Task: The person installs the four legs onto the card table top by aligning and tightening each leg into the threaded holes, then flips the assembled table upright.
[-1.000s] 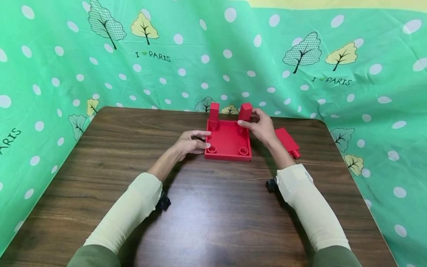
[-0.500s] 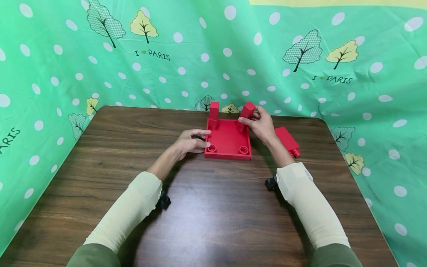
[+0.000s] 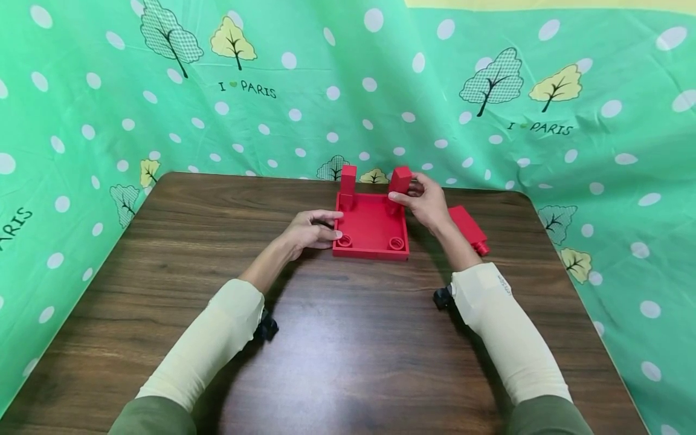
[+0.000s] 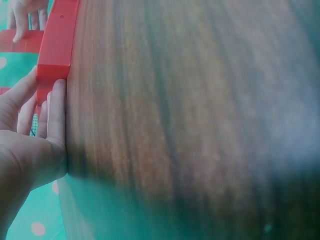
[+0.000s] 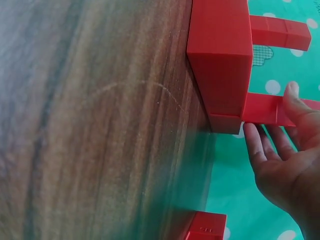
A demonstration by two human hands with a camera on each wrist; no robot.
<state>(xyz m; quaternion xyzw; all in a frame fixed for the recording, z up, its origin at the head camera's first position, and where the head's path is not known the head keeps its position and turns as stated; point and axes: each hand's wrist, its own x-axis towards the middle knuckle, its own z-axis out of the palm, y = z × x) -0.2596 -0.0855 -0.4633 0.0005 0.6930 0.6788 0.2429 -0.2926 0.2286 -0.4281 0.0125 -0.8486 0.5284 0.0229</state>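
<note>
A square red tray-like panel (image 3: 372, 226) with a raised rim lies on the table. Threaded round sockets, one of them a front right socket (image 3: 396, 243), show at its two front corners. Upright at the back left corner is a red square leg (image 3: 348, 181). My left hand (image 3: 311, 232) grips the panel's left side, thumb by the front left socket (image 3: 345, 241). At the back right corner, my right hand (image 3: 426, 205) holds a second red leg (image 3: 400, 180) between thumb and fingers. In the right wrist view, this leg (image 5: 265, 109) partly hides behind the thumb.
Right of the panel, past my right hand, lies a flat red piece (image 3: 466, 225) with a threaded end. The brown wooden table (image 3: 348, 350) reaches back to a green dotted curtain (image 3: 304, 127).
The leg in my right hand leaned right half a second ago and now stands straighter, its top further left. My left hand keeps its hold on the panel.
</note>
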